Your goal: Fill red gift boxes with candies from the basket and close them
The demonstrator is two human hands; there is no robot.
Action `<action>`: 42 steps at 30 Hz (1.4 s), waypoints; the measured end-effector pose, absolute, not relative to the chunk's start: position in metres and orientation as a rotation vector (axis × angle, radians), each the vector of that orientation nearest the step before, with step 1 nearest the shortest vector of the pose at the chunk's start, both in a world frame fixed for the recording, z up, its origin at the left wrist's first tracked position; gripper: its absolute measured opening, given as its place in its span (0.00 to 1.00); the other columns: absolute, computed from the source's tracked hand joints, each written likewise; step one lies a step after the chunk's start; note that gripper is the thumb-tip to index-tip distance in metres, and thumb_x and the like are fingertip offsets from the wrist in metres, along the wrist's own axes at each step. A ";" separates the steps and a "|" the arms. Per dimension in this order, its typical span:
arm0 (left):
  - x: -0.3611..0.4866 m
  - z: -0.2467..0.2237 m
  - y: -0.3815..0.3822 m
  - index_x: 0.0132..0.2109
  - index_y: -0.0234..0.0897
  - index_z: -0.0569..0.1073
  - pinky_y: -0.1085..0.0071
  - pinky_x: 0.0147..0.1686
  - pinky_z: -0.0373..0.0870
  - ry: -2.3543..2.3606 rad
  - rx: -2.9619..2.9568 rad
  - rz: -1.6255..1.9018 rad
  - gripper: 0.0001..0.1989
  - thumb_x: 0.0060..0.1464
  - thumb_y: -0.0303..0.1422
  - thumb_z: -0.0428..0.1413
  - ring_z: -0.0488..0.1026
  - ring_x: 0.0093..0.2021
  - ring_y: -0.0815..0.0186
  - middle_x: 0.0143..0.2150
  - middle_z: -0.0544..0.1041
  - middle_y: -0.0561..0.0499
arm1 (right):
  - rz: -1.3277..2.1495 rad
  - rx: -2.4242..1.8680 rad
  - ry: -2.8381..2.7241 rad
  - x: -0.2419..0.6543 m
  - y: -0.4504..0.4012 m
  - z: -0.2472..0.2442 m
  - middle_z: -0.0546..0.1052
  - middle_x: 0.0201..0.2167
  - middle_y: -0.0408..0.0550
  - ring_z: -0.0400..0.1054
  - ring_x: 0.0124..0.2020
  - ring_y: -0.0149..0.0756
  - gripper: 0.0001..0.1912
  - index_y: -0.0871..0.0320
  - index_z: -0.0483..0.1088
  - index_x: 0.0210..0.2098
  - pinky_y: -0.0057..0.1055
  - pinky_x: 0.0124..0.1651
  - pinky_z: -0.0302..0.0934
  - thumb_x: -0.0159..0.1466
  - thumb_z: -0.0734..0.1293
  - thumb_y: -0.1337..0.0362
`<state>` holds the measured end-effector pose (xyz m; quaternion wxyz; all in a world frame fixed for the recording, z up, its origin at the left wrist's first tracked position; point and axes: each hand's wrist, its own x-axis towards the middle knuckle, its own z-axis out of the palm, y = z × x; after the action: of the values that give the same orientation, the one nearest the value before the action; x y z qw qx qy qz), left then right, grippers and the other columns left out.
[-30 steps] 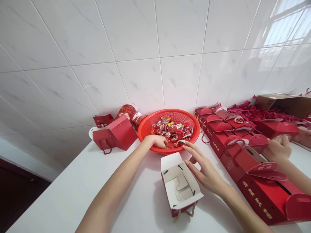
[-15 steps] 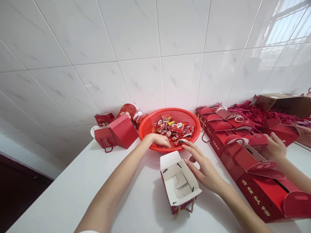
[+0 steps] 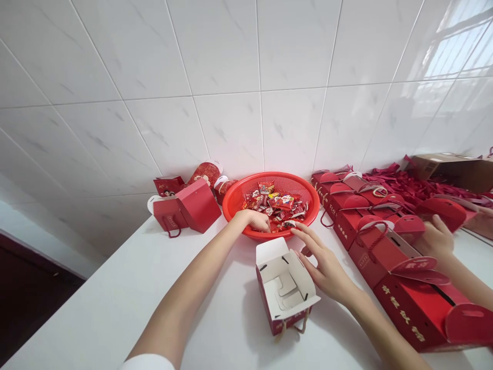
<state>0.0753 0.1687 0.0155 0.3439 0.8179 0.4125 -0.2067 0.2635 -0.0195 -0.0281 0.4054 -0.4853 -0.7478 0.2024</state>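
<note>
My left hand (image 3: 259, 221) reaches into a red plastic basket (image 3: 230, 198) of wrapped candies (image 3: 283, 201). Its fingers are curled down among the wrappers, and their tips are hidden, so what they grip does not show. Just in front of the basket, a small red gift box (image 3: 287, 288) stands on the white table with its top open. Its pale inside looks bare, and a rope handle hangs at the near side. My right hand (image 3: 327, 267) is beside the box's right flap, fingers stretched out and apart, fingertips close to the basket rim, holding nothing.
Closed red gift boxes (image 3: 400, 313) line the right side, with magenta ribbons (image 3: 393, 180) and a cardboard box (image 3: 450, 169) behind. Another person's hand (image 3: 437, 236) holds a red box there. More red packaging (image 3: 188, 208) stands at left, by the tiled wall (image 3: 231, 128).
My left hand has closed more tightly among the candies. My right hand stays by the open box. At right, the other person's hand and red box have shifted slightly. The view has tilted a little.
</note>
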 end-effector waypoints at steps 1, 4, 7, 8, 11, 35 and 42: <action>0.075 0.015 0.169 0.30 0.36 0.79 0.72 0.26 0.65 1.075 2.128 -0.537 0.10 0.39 0.32 0.55 0.70 0.28 0.64 0.29 0.79 0.50 | 0.510 -1.223 -1.887 0.264 -0.020 -0.029 0.57 0.70 0.57 0.73 0.34 0.31 0.24 0.51 0.60 0.65 0.33 0.39 0.74 0.72 0.57 0.54; 0.075 0.015 0.167 0.29 0.36 0.78 0.72 0.27 0.66 1.087 2.130 -0.527 0.10 0.38 0.32 0.55 0.72 0.29 0.63 0.31 0.80 0.50 | 0.495 -1.219 -1.888 0.264 -0.019 -0.030 0.57 0.69 0.57 0.73 0.33 0.31 0.23 0.50 0.60 0.65 0.33 0.39 0.74 0.72 0.57 0.54; 0.075 0.015 0.167 0.29 0.36 0.78 0.72 0.27 0.67 1.098 2.126 -0.517 0.09 0.38 0.32 0.56 0.73 0.29 0.63 0.32 0.80 0.50 | 0.459 -1.209 -1.899 0.264 -0.019 -0.031 0.58 0.69 0.56 0.72 0.32 0.31 0.23 0.49 0.60 0.65 0.35 0.42 0.74 0.72 0.57 0.54; 0.075 0.015 0.167 0.29 0.36 0.79 0.72 0.28 0.67 1.101 2.124 -0.516 0.09 0.38 0.31 0.56 0.73 0.29 0.62 0.32 0.81 0.50 | 0.448 -1.205 -1.900 0.264 -0.019 -0.032 0.59 0.69 0.56 0.73 0.32 0.31 0.23 0.49 0.60 0.65 0.35 0.42 0.74 0.72 0.57 0.54; 0.075 0.015 0.168 0.29 0.37 0.79 0.72 0.28 0.67 1.104 2.127 -0.513 0.09 0.37 0.30 0.55 0.73 0.29 0.62 0.31 0.81 0.50 | 0.451 -1.199 -1.899 0.264 -0.018 -0.031 0.59 0.69 0.56 0.73 0.32 0.31 0.23 0.49 0.60 0.65 0.34 0.40 0.74 0.72 0.57 0.54; 0.073 0.018 0.164 0.32 0.38 0.82 0.73 0.30 0.68 1.056 2.181 -0.478 0.11 0.42 0.31 0.56 0.74 0.32 0.62 0.33 0.82 0.51 | 0.343 -1.242 -1.979 0.265 -0.021 -0.031 0.58 0.70 0.54 0.73 0.33 0.31 0.24 0.48 0.56 0.67 0.36 0.44 0.74 0.73 0.56 0.57; 0.072 0.015 0.167 0.34 0.36 0.82 0.73 0.33 0.69 1.058 2.200 -0.454 0.12 0.43 0.31 0.55 0.74 0.32 0.64 0.34 0.82 0.51 | 0.328 -1.242 -1.983 0.264 -0.021 -0.031 0.58 0.69 0.55 0.73 0.34 0.31 0.24 0.48 0.56 0.67 0.37 0.45 0.73 0.73 0.56 0.57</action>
<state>0.0724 0.1666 0.0152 0.3235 0.8383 0.4032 -0.1732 0.2643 -0.0207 -0.0311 0.3799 -0.4862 -0.7764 0.1284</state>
